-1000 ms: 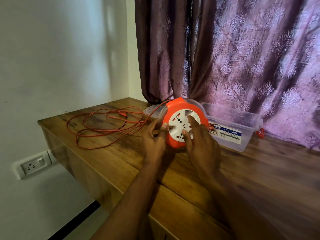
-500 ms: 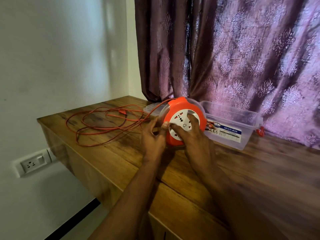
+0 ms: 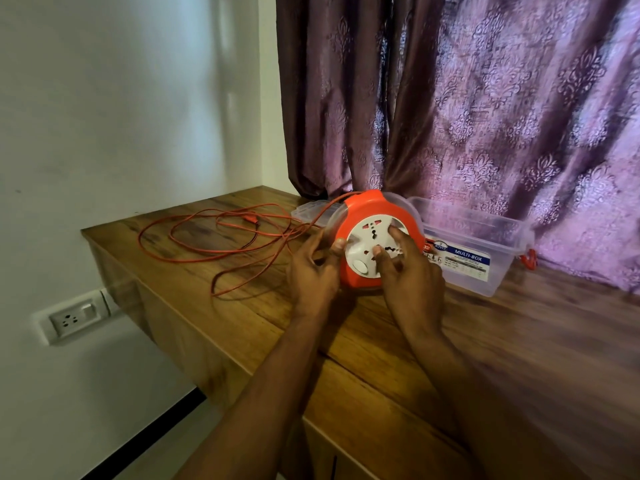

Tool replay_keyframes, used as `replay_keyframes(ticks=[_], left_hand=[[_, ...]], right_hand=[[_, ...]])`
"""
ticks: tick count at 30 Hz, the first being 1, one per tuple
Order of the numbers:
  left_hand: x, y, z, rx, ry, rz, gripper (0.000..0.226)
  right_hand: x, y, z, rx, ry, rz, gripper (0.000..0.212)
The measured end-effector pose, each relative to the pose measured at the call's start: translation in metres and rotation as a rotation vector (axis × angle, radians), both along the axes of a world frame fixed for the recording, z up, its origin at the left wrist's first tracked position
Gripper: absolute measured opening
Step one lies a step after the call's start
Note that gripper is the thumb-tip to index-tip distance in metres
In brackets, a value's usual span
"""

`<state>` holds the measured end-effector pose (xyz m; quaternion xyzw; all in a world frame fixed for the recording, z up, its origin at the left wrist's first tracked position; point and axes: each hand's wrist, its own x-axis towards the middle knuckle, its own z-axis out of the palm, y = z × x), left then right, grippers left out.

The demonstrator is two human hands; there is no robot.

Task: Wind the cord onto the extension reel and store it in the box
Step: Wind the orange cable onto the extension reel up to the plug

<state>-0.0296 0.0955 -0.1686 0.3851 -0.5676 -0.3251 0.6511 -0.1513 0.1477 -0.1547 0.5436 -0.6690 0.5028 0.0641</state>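
— Firstly, item one?
— Reel (image 3: 372, 237): orange shell, white socket face, standing on edge on the wooden table (image 3: 519, 341), face toward the camera.

— Hands?
— Left hand (image 3: 313, 271): at the reel's left rim, thumb tip pressed on the edge of the white face, fingers curled round the side; it grips the reel. Right hand (image 3: 412, 275): laid on the white face, fingers (image 3: 394, 233) spread and pressing on the socket holes; not closed round anything.

— Item two?
— Cord (image 3: 221, 237): orange, thin, lying in loose loops on the table to the left of the reel. One strand rises from the loops to the reel's top left. Most of it is still off the reel.

— Item three?
— Box (image 3: 485, 244): clear plastic, open, blue label reading MULTI-BOX, orange clasp at its right end. It stands just behind and to the right of the reel, near the curtain. Touching or not, I cannot tell.

— Lid?
— Lid (image 3: 311, 211): clear, flat on the table behind the reel's left side, partly hidden.

— Other fixtures?
— Curtain (image 3: 485, 98): purple, patterned, behind the table. Wall socket (image 3: 74, 318): white, below the table's left edge.
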Motion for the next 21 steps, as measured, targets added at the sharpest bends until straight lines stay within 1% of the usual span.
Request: replay_keyframes(ticks=[1,2,3,5,8,10,12,16,19,21], left_hand=[[0.0,-0.001,-0.001,0.001,0.008,0.0,0.043],[0.0,-0.002,-0.001,0.001,0.018,-0.007,0.041],[0.0,-0.003,-0.001,0.001,0.026,-0.011,0.037],[0.0,-0.004,-0.001,0.0,0.056,-0.002,0.035],[0.0,-0.008,-0.004,0.037,0.112,0.021,0.046],[0.0,-0.011,-0.005,0.061,0.132,0.025,0.05],[0.001,-0.01,-0.006,0.071,0.131,0.026,0.053],[0.001,-0.007,-0.003,0.074,0.111,0.006,0.052],[0.001,-0.005,-0.001,0.065,0.094,-0.01,0.048],[0.0,-0.004,0.0,0.052,0.071,-0.024,0.047]], right_hand=[[0.002,-0.001,-0.002,-0.007,-0.06,0.021,0.044],[0.003,-0.001,-0.003,-0.015,-0.076,0.033,0.044],[0.004,0.0,-0.004,-0.025,-0.049,0.033,0.045],[0.003,0.002,-0.004,-0.053,0.103,0.015,0.048],[-0.001,0.005,-0.002,-0.048,0.388,-0.003,0.05],[-0.002,0.004,-0.003,-0.003,0.502,0.019,0.058],[0.0,0.004,-0.004,0.068,0.575,0.063,0.067],[0.002,0.006,0.0,0.156,0.59,0.073,0.069],[0.002,0.009,0.004,0.193,0.591,0.039,0.079],[0.002,0.01,0.004,0.2,0.577,0.0,0.075]])
